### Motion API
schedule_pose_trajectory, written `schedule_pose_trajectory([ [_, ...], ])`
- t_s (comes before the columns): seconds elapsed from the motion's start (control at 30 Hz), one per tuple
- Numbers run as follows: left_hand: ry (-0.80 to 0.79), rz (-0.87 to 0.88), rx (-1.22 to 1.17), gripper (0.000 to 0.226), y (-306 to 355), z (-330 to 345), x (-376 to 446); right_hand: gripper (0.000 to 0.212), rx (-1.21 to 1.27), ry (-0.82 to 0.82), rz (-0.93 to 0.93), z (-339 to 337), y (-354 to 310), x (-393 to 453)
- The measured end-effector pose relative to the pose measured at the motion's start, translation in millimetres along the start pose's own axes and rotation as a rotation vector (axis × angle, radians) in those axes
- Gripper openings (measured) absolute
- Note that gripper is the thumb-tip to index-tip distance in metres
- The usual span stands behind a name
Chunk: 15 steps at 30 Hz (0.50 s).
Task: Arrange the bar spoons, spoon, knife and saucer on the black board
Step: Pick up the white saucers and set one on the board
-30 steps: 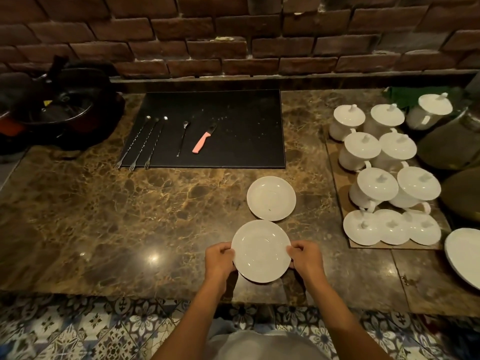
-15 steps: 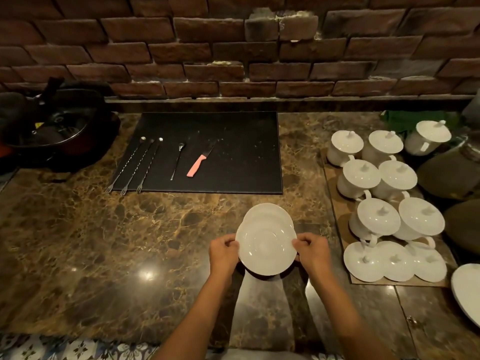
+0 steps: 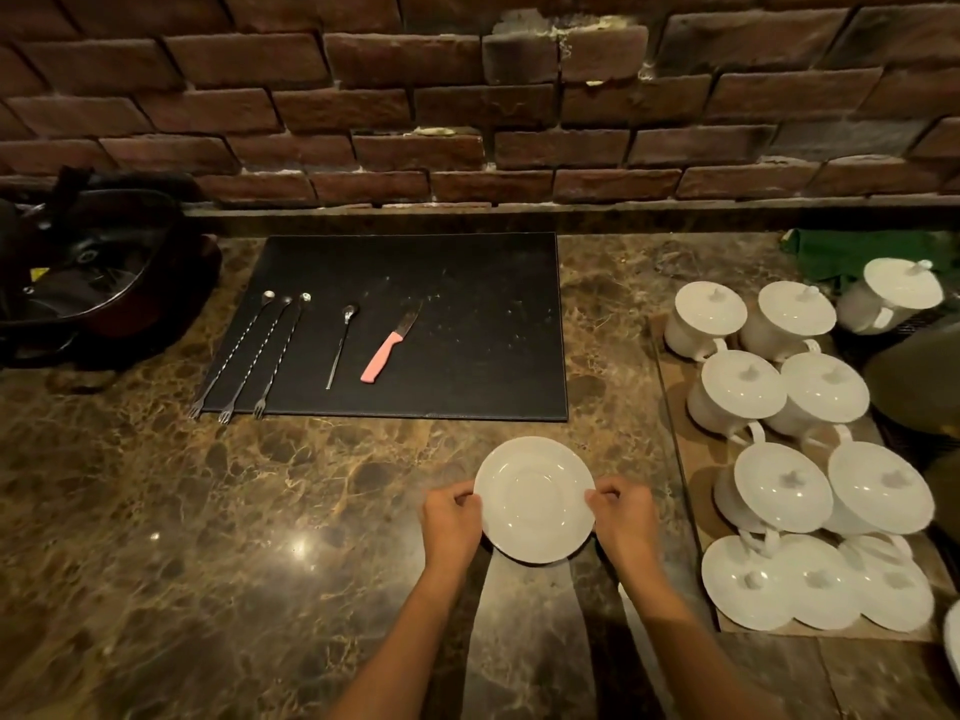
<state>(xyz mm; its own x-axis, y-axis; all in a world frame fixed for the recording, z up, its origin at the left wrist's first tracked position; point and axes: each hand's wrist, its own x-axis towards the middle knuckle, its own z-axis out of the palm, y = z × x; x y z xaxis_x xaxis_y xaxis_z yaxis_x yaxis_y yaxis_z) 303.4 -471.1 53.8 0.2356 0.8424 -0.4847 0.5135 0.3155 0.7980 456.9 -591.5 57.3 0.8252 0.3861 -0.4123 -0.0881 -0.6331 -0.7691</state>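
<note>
From the head camera, a white saucer sits between two bare hands near the front of the brown marble table. The left hand grips its left rim with curled fingers, and the right hand grips the right rim the same way (thumbs on top of the edge, as far as the angle shows). Whether the saucer rests on the table or is lifted just above it cannot be told. It lies in front of the black board, beyond the board's front edge and apart from it.

On the board, three long twisted bar spoons lie side by side at the left, slanting from upper right to lower left, with their forked ends reaching past the board's front edge onto the table. Just to their right lies a shorter spoon, bowl end toward the wall. Right of that is a knife with a pink handle, its blade pointing up and to the right. The right half of the board is bare.

At the right side of the table, white lidded cups stand in rows on a brown mat, with three loose white lids at its near end. A green cloth lies behind them. At the far left stands a dark pot. A brick wall runs behind the table.
</note>
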Motion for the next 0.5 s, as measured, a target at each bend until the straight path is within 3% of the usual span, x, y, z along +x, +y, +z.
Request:
schedule_pose_trajectory([
  [0.13,-0.015,0.024,0.002,0.028,-0.5,-0.9,-4.5,0.022,0.025,-0.004,-0.023,-1.6,3.2,-1.3],
  [0.23,-0.026,0.029,-0.024,0.03,1.3,-2.6,-8.5,0.017,0.108,-0.018,-0.008,-3.6,8.3,-1.1],
  [0.4,-0.108,-0.11,-0.176,0.041,9.3,-5.2,-9.1,0.03,0.214,-0.088,0.061,-5.1,13.8,-0.1],
  [0.5,-0.113,-0.141,-0.2,0.043,14.6,-5.7,-10.1,0.028,0.243,-0.097,0.089,-4.1,15.4,2.5],
])
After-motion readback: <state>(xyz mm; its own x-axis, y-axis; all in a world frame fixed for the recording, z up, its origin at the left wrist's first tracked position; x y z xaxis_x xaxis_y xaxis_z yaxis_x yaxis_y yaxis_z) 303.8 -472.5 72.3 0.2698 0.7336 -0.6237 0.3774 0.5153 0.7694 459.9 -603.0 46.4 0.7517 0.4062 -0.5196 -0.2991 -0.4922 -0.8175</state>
